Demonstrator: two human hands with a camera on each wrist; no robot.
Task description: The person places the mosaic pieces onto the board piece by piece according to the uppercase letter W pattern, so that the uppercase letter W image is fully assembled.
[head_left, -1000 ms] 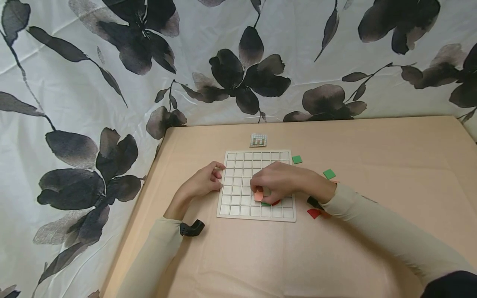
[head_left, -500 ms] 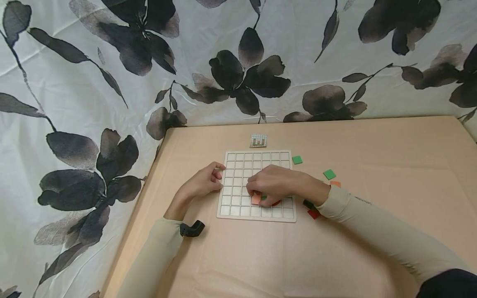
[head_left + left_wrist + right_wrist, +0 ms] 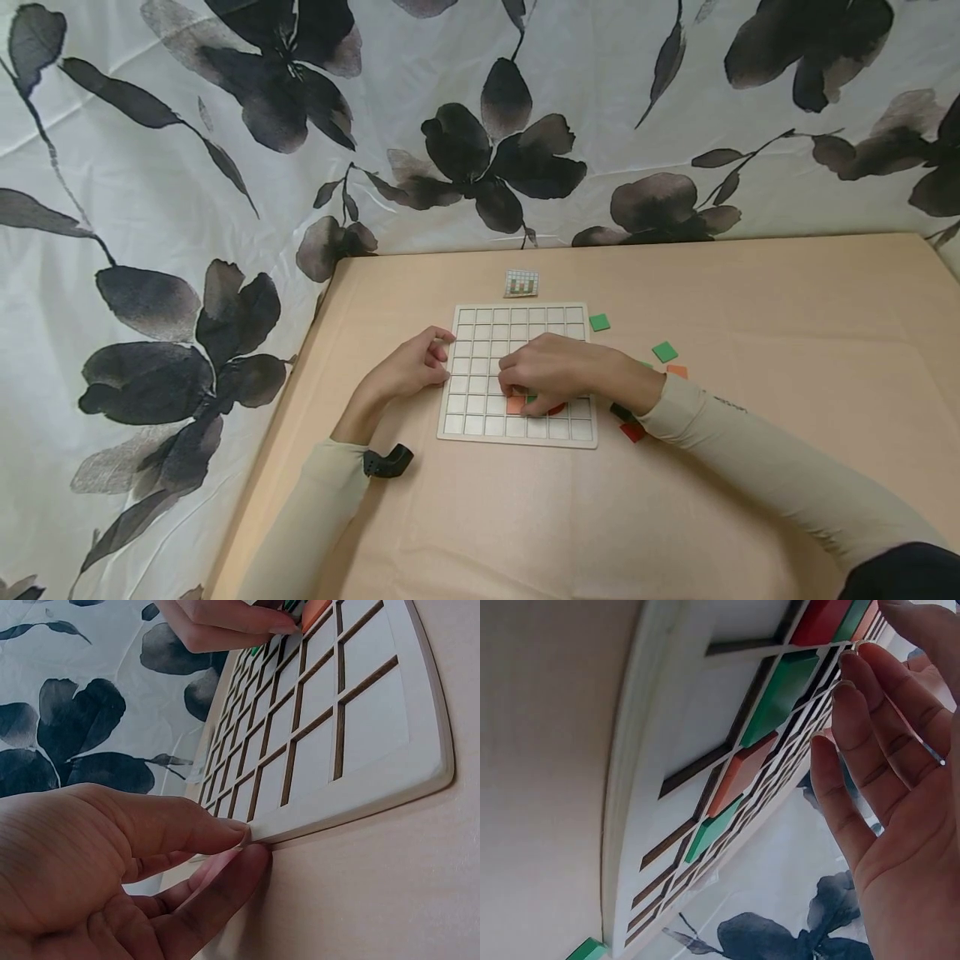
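Observation:
A white gridded board [image 3: 475, 403] lies on the table. My left hand [image 3: 405, 367] pinches its left edge between thumb and fingertips, plain in the left wrist view. Over the board's lower middle is my right hand [image 3: 558, 367], its fingers loosely bent and their tips right at an orange tile [image 3: 516, 405] lying flat on the grid. The right wrist view shows a red tile [image 3: 821, 621] and a green tile [image 3: 851, 619] in that row. Another row holds a larger-looking green tile [image 3: 780, 697], an orange-red tile [image 3: 742, 772] and a further green tile [image 3: 714, 829].
A small card with a grid pattern [image 3: 521, 283] lies behind the board. Right of the board are loose tiles: a green square [image 3: 599, 322], another green square [image 3: 664, 352], an orange piece [image 3: 677, 371] and a red piece [image 3: 632, 432]. A floral cloth [image 3: 420, 75] hangs behind the table.
The orange tile, tilted in my right fingers a second ago, now lies flat on the grid. My right hand has shifted slightly left and down. My left hand stays put.

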